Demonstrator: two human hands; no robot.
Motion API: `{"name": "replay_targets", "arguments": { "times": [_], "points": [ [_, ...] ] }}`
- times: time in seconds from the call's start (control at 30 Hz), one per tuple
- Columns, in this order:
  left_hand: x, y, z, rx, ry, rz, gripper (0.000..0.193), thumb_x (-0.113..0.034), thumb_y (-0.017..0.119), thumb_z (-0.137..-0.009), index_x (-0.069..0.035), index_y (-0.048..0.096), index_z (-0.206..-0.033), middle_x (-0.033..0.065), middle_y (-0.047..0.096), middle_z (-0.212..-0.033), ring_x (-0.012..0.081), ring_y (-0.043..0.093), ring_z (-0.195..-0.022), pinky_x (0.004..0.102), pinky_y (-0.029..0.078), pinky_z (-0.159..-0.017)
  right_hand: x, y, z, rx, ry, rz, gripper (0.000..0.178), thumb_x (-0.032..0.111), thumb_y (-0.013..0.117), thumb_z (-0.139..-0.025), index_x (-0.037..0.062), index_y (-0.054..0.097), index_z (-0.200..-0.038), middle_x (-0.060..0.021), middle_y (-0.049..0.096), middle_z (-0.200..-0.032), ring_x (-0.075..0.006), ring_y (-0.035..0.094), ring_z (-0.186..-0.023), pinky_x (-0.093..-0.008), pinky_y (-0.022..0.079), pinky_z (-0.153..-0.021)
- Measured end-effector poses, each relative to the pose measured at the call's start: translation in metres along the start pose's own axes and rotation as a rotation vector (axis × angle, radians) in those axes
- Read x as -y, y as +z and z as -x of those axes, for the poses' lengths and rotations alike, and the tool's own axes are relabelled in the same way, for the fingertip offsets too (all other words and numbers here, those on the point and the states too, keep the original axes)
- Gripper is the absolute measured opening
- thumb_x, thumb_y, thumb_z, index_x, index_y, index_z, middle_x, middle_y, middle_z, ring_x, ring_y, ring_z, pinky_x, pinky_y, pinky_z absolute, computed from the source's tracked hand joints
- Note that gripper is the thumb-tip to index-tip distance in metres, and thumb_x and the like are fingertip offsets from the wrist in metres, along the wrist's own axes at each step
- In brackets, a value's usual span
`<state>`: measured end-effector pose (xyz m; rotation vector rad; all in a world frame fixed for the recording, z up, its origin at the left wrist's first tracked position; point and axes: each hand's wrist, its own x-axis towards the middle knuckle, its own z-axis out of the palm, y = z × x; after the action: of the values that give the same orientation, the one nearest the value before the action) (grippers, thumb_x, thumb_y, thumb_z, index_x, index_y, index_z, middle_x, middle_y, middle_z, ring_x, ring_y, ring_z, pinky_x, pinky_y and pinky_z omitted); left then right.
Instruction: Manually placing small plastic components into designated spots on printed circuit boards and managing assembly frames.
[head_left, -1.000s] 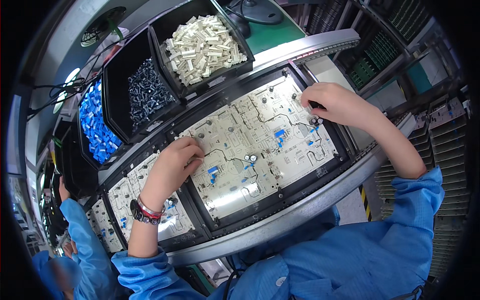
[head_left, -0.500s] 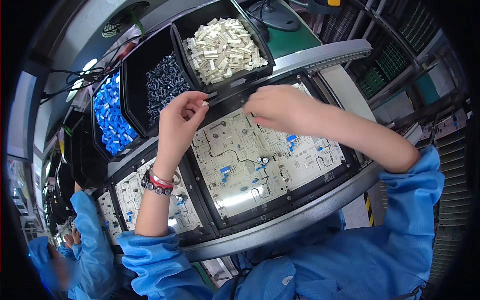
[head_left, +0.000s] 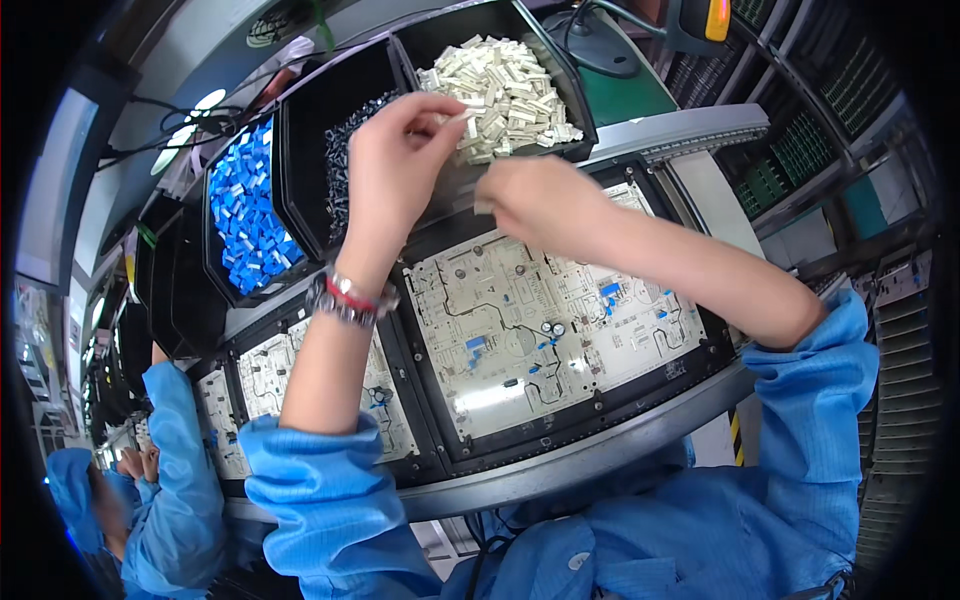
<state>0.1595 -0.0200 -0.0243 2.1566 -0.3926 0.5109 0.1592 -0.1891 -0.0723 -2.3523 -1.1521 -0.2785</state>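
Observation:
My left hand [head_left: 400, 165] is raised before the black bin [head_left: 588, 105] of small white block-shaped parts [head_left: 500, 95]. Its thumb and forefinger pinch a small white part [head_left: 470, 114], which overlaps the heap in the picture. To its right, my right hand [head_left: 545, 203] hovers above the far edge of a pale circuit board [head_left: 490, 385]. The right fingers are drawn together and slightly blurred; a light bit shows at the tips, but its kind is unclear. The board carries blue parts and round capacitors [head_left: 552, 328], and lies in a black frame [head_left: 520, 445].
Left of the white parts stand bins of dark small parts [head_left: 345, 150] and blue parts [head_left: 250, 215]. Another framed board [head_left: 270, 385] lies to the left along a metal rail [head_left: 600, 425]. A co-worker in blue [head_left: 175, 500] is at far left. Racks [head_left: 780, 160] stand at right.
Both hands have shifted: the left has moved up and right to the white parts' bin, the right slightly left. The whole view has tilted, so bins and boards sit further right.

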Motion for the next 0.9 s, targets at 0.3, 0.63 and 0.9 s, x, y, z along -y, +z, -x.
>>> {"name": "replay_targets", "arguments": {
  "times": [0.3, 0.63, 0.9],
  "points": [
    [0.003, -0.044, 0.0, -0.01, 0.125, 0.047, 0.03, 0.002, 0.049, -0.083, -0.008, 0.064, -0.108, 0.0108, 0.053, -0.128, 0.0137, 0.061, -0.09, 0.026, 0.049, -0.076, -0.027, -0.038, -0.044, -0.384, -0.101, 0.248, 0.017, 0.004, 0.056, -0.078, 0.0013, 0.064, -0.092, -0.0142, 0.063, -0.088, -0.0311, 0.06, -0.088, -0.0395, 0.048, -0.079],
    [0.077, -0.125, 0.053, -0.306, 0.011, -0.711, 0.033, 0.0, 0.052, -0.078, -0.006, 0.058, -0.11, 0.0157, 0.053, -0.113, 0.0305, 0.053, -0.107, 0.0375, 0.042, -0.092, 0.032, 0.027, -0.084, 0.028, -0.375, 0.546, 0.004, 0.011, 0.062, -0.067, 0.0125, 0.063, -0.063, -0.0013, 0.063, -0.07, -0.0178, 0.06, -0.075, -0.0311, 0.039, -0.075],
    [0.113, -0.129, 0.071, -0.113, 0.073, -0.991, 0.032, -0.007, 0.055, -0.085, -0.001, 0.055, -0.116, 0.0185, 0.05, -0.125, 0.0353, 0.045, -0.118, 0.0405, 0.035, -0.101, 0.031, 0.021, -0.088, 0.1, -0.338, 0.428, 0.004, 0.007, 0.061, -0.068, 0.0099, 0.064, -0.066, -0.0061, 0.064, -0.068, -0.0232, 0.064, -0.068, -0.0358, 0.04, -0.075]
  ]
}}
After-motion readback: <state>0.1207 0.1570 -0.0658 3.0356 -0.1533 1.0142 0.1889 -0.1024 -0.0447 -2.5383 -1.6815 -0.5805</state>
